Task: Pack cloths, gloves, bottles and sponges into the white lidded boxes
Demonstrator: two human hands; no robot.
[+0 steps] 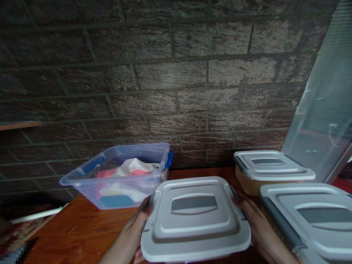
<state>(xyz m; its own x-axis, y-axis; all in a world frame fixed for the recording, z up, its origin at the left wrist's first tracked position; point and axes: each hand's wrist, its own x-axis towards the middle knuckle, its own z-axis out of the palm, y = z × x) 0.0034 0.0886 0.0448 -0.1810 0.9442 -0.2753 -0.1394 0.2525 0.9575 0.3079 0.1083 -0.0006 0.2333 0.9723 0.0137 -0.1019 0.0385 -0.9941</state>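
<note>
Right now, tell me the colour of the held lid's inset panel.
The inset panel is grey, darker than the lid; head view shows it best.

1. Facing me, a dark brown-grey wall of long, rough-textured bricks with greyish joints (189, 73) fills most of the view.
2. I see light falling palest on its middle and right; the left side sinks into shadow.
3. To my right leans a translucent, blue-green, finely ribbed sheet (327, 95), with a bit of red (345, 182) near its foot.
4. A thin reddish-brown ledge (19, 125) juts in at far left.
5. Below me stands a glossy orange-brown wooden table (74, 231).
6. Beyond its left edge lies a dim, reddish patterned surface (11, 234).
</note>
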